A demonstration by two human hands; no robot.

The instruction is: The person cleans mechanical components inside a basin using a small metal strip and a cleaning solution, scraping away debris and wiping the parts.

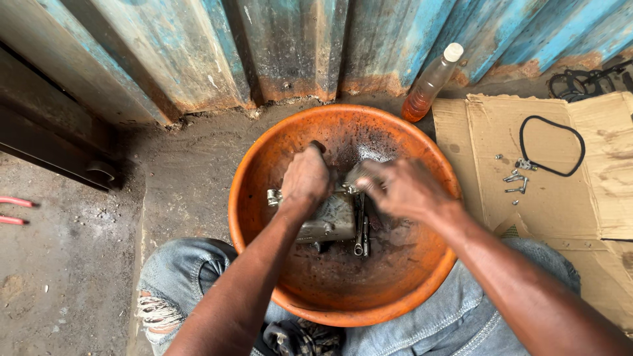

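So both hands clamp the metal engine part (330, 221) inside the orange basin (264, 217): left hand (304, 181) wrapped on top, right hand (402, 188) pinching its edge. It looks oily, so a slip could easily tip the basin.

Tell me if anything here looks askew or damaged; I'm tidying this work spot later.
The capped bottle of amber liquid leans tilted against the rusted blue metal wall rather than standing. The cardboard is torn along its edges, with small screws scattered loose on it. Both hands work a metal part in the grimy orange basin.

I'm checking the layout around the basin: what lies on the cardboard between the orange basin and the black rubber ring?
In the head view, a small cluster of metal screws lies on the cardboard, between the orange basin and the black rubber ring's lower edge.
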